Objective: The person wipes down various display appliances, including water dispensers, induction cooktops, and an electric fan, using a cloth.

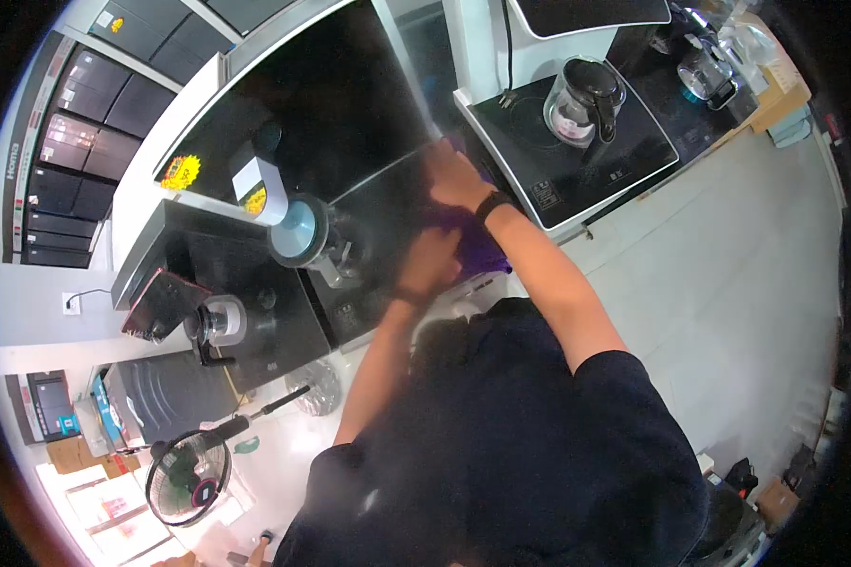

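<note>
A purple cloth (pixel 485 253) lies bunched on the black glass cooktop (pixel 369 213) at its front edge. My right hand (pixel 456 177), with a black band at the wrist, presses down on the cloth, which shows on both sides of it. Closer to my body, my left hand (pixel 431 260) is bent over the cooktop beside the purple folds. Its fingers are blurred, and I cannot tell whether they grip the cloth. Left of my hands stands a clear glass pot (pixel 342 253) with a round blue-grey lid (pixel 299 230).
On the right, a glass kettle (pixel 581 104) stands on a white-edged cooktop (pixel 511 128). Another glass kettle (pixel 225 321) and a tilted dark tablet (pixel 164 304) are at the left. A white box-shaped stand (pixel 259 189) sits behind the pot. A fan (pixel 189 477) stands at lower left.
</note>
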